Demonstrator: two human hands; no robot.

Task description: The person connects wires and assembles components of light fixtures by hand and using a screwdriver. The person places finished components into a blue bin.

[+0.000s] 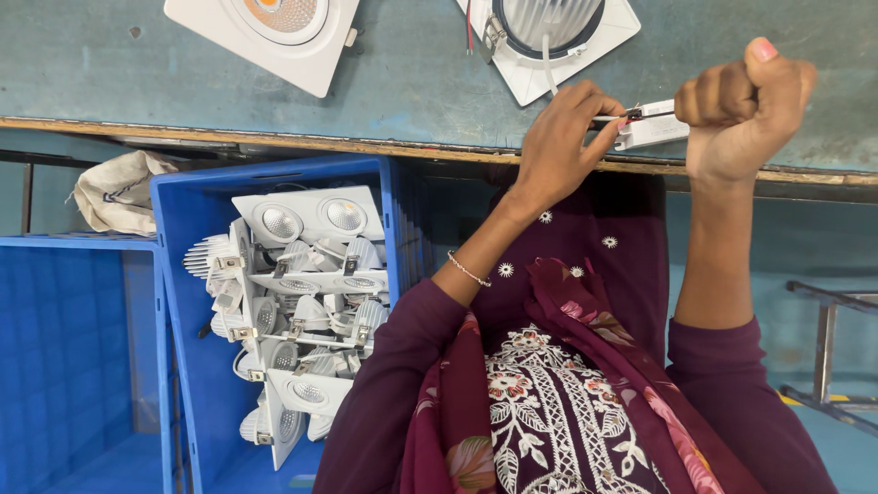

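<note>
My left hand [558, 137] pinches thin red and dark wires [615, 116] at the end of a small white driver box [654, 128], which lies at the table's near edge. My right hand [743, 105] is closed in a fist just right of the box, thumb up. A thin dark shaft, seemingly a screwdriver [660, 115], runs from the fist to the box's wire end; its handle is hidden in the fist. A square white downlight [549, 37] lies face down just beyond, its white cable leading toward my left hand.
A second square white downlight [274, 27] lies on the teal table [412, 82] at the back left. Below the table edge, a blue crate [183, 274] holds several white downlights. Another blue crate [64, 348] and a cloth bag [119, 187] sit left. A metal frame [828, 348] stands right.
</note>
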